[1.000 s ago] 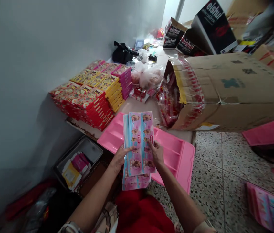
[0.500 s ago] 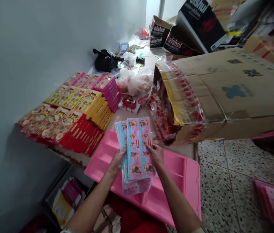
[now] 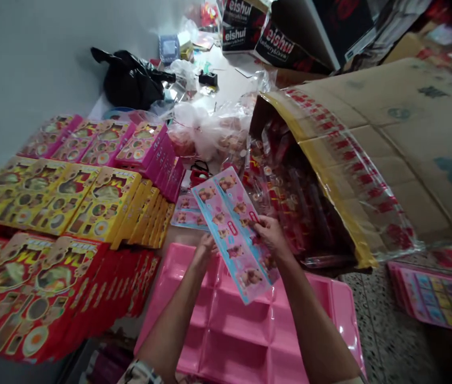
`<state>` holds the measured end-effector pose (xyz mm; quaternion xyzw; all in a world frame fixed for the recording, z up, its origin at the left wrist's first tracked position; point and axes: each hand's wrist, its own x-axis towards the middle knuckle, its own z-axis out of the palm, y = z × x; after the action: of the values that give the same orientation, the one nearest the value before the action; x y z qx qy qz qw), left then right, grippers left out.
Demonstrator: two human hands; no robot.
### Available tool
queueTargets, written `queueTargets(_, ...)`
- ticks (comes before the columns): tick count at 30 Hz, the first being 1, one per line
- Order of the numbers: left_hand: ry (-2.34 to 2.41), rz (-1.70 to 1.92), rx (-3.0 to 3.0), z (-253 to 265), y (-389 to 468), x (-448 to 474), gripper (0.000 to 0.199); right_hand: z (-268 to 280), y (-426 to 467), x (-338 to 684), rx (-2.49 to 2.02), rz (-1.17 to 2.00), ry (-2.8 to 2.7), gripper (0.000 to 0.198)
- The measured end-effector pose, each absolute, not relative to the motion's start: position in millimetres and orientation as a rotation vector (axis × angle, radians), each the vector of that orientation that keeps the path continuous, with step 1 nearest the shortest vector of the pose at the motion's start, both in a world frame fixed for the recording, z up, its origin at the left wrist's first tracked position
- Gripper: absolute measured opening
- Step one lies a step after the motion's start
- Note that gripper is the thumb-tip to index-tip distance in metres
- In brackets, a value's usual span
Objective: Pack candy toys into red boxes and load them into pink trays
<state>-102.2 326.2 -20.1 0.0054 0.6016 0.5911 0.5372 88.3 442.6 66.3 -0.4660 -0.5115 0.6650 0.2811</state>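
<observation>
The right hand (image 3: 269, 233) is pinching the printed sheet (image 3: 229, 229) above the pink tray (image 3: 344, 298); the left hand (image 3: 206, 249) is reaching its other edge, grip hidden. Some matching sheets (image 3: 188, 213) are already lying on the table (image 3: 180, 236); this one is not yet resting there.

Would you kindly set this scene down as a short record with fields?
Right grip: holding a pink-and-blue printed sheet
Left grip: beside the sheet's left edge; contact unclear
Below: pink compartment tray
Beyond the tray: more printed sheets, lying down
Picture left: stacked red boxes, yellow boxes, magenta boxes
Picture right: open carton containing red packets
Further back: black bag
</observation>
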Motion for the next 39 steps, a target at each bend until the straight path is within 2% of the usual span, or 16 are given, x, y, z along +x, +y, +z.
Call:
queueTargets(3, 1.621, 1.53, 0.042, 14, 301, -134, 0.058, 58, 417, 114, -1.268, 1.904, -1.42, 0.044)
queueTargets(6, 1.798, 1.612, 0.463, 68, 299, -162, 0.06, 55, 390, 142, -1.29, 2.041, -1.521, 0.045)
queueTargets(11, 1.557, 0.951, 0.987, 124, 315, -147, 0.048, 68, 354, 187, -1.239, 2.157, -1.65, 0.048)
queueTargets(15, 1.375, 0.649, 1.03, 119, 286, -103, 0.037, 71, 337, 232, -1.212, 2.173, -1.673, 0.05)
queueTargets(21, 1.366, 0.674, 0.971, 107, 234, -53, 0.032, 58, 320, 294, -1.268, 2.165, -1.74, 0.045)
queueTargets(23, 1.368, 0.689, 0.924, 104, 230, -37, 0.032, 57, 309, 301, -1.36, 1.838, -1.824, 0.042)
queueTargets(26, 1.385, 0.73, 0.826, 97, 231, -14, 0.032, 62, 282, 288, -1.4, 1.089, -1.881, 0.035)
queueTargets(28, 1.365, 0.756, 0.798, 93, 233, 0, 0.034, 67, 265, 265, -1.294, 0.914, -1.895, 0.027)
queueTargets(31, 1.317, 0.763, 0.921, 89, 235, 16, 0.031, 69, 253, 226, -1.186, 0.969, -1.909, 0.02)
queueTargets(34, 1.325, 0.729, 1.16, 91, 234, 20, 0.016, 67, 255, 201, -1.184, 1.068, -1.865, 0.016)
queueTargets(39, 1.366, 0.746, 1.296, 98, 235, 7, 0.013, 61, 252, 186, -1.157, 1.318, -1.672, 0.02)
